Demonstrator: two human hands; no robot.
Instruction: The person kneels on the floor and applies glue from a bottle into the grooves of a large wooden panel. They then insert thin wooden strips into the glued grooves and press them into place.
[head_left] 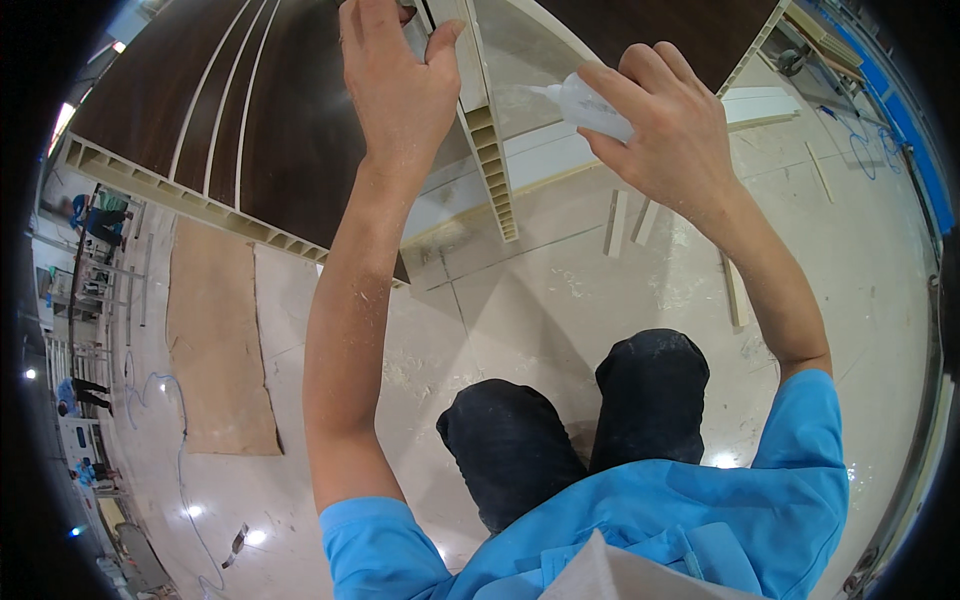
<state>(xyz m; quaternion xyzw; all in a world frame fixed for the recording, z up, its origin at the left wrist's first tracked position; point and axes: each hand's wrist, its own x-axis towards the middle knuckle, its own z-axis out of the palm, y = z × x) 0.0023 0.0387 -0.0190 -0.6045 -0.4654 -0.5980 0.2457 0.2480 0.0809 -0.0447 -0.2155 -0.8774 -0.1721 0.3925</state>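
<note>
Right hand [665, 110] curls fingers and thumb around a white squeeze bottle [597, 108], its nozzle aimed toward the left hand [400, 75]. That left hand reaches between a dark brown panel [300, 120] on its left and a pale hollow-celled strip [488, 160] on its right, thumb spread away from the fingers; the fingertips are partly hidden, so I cannot tell whether they grip anything. Loose pale slats [616, 222] lie on the floor [520, 310] below the right hand. To work well here, the left hand should steady the strip while the right brings the nozzle close, tips it down and squeezes lightly at an even pace. Too hard a squeeze could, I judge, smear the dark surface; the left thumb is best kept clear.
</note>
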